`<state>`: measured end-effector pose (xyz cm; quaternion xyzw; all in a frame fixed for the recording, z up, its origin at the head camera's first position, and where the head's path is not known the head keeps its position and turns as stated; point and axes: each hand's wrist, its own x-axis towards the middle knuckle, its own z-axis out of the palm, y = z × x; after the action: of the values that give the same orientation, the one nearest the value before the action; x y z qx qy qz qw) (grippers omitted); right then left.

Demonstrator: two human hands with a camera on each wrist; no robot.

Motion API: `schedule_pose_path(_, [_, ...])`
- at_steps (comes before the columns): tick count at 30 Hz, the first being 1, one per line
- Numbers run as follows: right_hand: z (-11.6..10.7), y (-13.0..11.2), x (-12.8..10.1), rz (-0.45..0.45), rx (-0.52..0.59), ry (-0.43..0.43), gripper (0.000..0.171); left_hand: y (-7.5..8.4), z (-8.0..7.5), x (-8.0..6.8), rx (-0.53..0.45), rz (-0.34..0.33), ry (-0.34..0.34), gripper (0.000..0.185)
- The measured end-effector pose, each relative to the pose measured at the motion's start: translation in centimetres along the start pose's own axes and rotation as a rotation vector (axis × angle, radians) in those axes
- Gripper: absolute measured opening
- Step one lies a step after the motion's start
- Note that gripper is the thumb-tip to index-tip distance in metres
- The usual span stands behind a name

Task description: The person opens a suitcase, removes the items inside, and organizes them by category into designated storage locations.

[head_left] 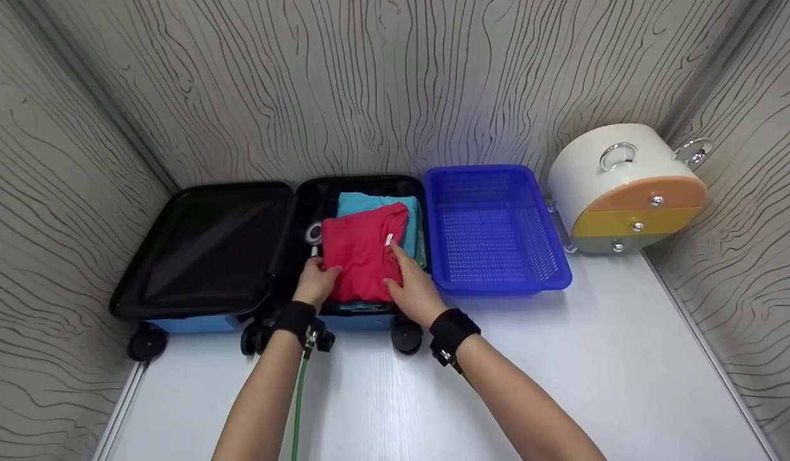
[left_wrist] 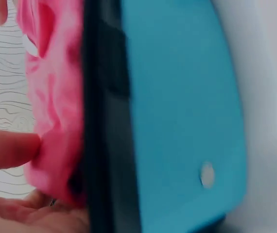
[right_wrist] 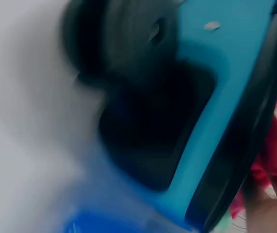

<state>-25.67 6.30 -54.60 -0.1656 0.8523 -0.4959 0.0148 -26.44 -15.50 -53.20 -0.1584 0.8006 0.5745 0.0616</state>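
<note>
A folded red T-shirt (head_left: 360,256) with a white neck tag lies over turquoise folded clothing (head_left: 360,202) inside the right half of an open suitcase (head_left: 360,322). At its lower left edge, my left hand (head_left: 317,283) grips the shirt, thumb on top; the left wrist view shows the thumb (left_wrist: 17,148) against the pink-red cloth (left_wrist: 56,111). My right hand (head_left: 413,291) holds the opposite edge near the tag, its fingers partly hidden by the cloth. In the right wrist view, the suitcase shell (right_wrist: 216,97) covers much of that hand.
The suitcase's black lid half (head_left: 216,250) lies open at left. Beside the left hand is a white-and-grey round item (head_left: 314,234). A blue perforated basket (head_left: 548,282) stands right of the suitcase, then a white rounded cabinet (head_left: 600,160) with coloured drawers. Patterned walls enclose the white table (head_left: 369,397).
</note>
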Motion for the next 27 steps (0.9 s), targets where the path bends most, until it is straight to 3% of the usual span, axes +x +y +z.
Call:
schedule_pose_path(3, [0.2, -0.2, 0.4, 0.092, 0.269, 0.031, 0.083, 0.3, 0.4, -0.1, -0.07, -0.015, -0.009, 0.059])
schedule_pose_path(5, [0.3, -0.4, 0.6, 0.187, 0.373, 0.061, 0.085, 0.4, 0.5, -0.1, -0.091, -0.027, -0.016, 0.06])
schedule_pose_path(8, [0.2, -0.8, 1.0, 0.329, 0.434, 0.089, 0.084, 0.2, 0.5, -0.1, -0.112, -0.031, -0.02, 0.056])
schedule_pose_path(10, [0.3, -0.8, 1.4, 0.381, 0.416, 0.105, 0.08, 0.1, 0.5, -0.1, -0.122, -0.022, -0.018, 0.051])
schedule_pose_path(14, [0.2, -0.9, 1.9, 0.368, 0.416, 0.134, 0.07, 0.5, 0.6, -0.3, -0.096, 0.017, -0.015, 0.049])
schedule_pose_path(19, [-0.2, -1.0, 1.9, 0.298, 0.344, 0.136, 0.062, 2.2, 1.1, -1.3, -0.005, 0.126, -0.017, 0.053])
schedule_pose_path(27, [-1.9, -1.8, 1.8, 0.169, 0.207, 0.165, 0.06, 5.5, 3.0, -2.9, -0.013, 0.278, -0.061, 0.054])
